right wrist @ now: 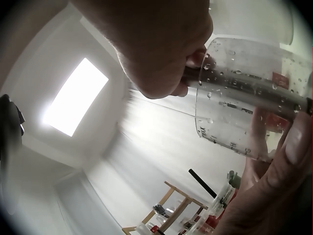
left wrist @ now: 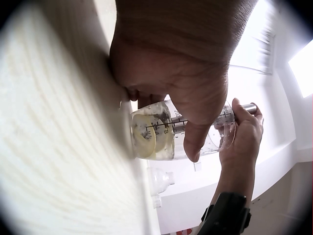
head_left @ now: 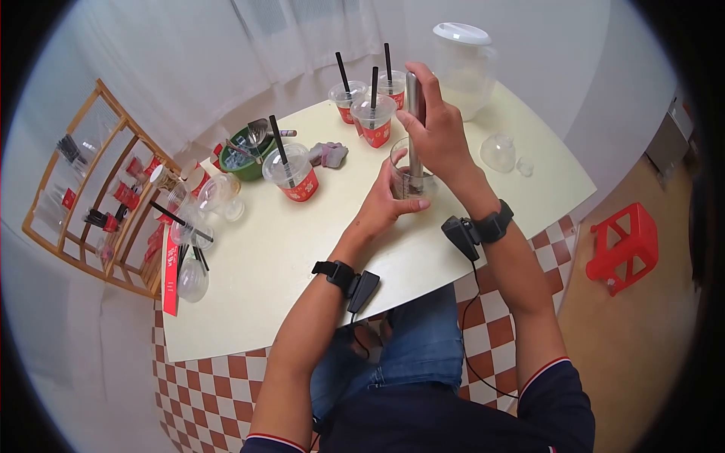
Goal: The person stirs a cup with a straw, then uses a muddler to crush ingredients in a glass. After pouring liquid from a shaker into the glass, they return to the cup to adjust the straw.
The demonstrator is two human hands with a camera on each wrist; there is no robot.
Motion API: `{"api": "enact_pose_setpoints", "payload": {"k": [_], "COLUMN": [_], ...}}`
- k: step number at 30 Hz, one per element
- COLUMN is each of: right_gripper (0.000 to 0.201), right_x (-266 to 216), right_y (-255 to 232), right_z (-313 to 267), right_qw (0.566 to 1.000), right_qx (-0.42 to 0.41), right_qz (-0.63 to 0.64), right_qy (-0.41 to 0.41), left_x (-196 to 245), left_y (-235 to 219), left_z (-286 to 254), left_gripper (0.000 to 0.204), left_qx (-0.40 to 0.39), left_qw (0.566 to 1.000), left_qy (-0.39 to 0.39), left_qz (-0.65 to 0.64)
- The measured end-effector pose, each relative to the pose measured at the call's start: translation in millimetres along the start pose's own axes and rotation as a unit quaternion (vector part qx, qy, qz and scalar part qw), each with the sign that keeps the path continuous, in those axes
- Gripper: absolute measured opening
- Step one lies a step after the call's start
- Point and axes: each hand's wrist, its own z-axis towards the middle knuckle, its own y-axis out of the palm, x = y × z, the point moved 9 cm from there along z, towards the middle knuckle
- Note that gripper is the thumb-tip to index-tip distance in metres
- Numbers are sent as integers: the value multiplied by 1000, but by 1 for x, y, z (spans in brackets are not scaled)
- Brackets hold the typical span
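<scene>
Pale table (head_left: 249, 302) under me; left hand (head_left: 384, 205) clamped round cup (left wrist: 164, 129), right hand (head_left: 440, 137) gripping metal rod (head_left: 414, 121) inside it.

On the pale table (head_left: 249, 302), the left hand (head_left: 385, 198) holds a clear cup (head_left: 417, 186) near the middle, while the right hand (head_left: 444, 137) grips an upright metal rod (head_left: 414, 102) whose lower end is inside it. Just beyond, to the left, three lidded cups (head_left: 372, 113) with black straws form a group; a fourth cup (head_left: 293, 180) with a straw is nearer and farther left, beside a crumpled grey cloth (head_left: 329, 155) and a green basket (head_left: 249, 172) of utensils. A white-lidded pitcher (head_left: 464, 83) is at the far right, with a clear dome-shaped piece (head_left: 498, 154) nearer. A wooden rack (head_left: 62, 153) is at the left; a red stool (head_left: 631, 240) is on the floor at right.
</scene>
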Motion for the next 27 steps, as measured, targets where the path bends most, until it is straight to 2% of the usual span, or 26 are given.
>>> {"api": "enact_pose_setpoints", "payload": {"k": [8,11,13,15,21,27], "right_gripper": [75,77,79,79,77,76], "right_x": [-7,-13,-13,-20,-61,-60], "right_y": [-2,-8,-13,-19,-44,-36], "right_z": [-3,-5,-4,1,15,19], "right_qw": [1000,997,998,998,993,995], "right_qx": [1,43,42,44,78,54], "right_qz": [-2,-12,-19,-12,2,-1], "right_qy": [5,-61,-49,-40,-86,-88], "left_x": [-3,-2,-1,-1,0,1], "left_y": [-1,0,0,0,0,0], "left_z": [3,2,2,2,1,2], "left_gripper": [121,121,121,121,118,117], "left_qx": [-2,-4,-5,-5,3,2], "left_qw": [1000,1000,1000,1000,1000,1000], "left_qy": [1,-1,-3,-2,8,14], "left_qz": [-1,0,10,12,24,19]}}
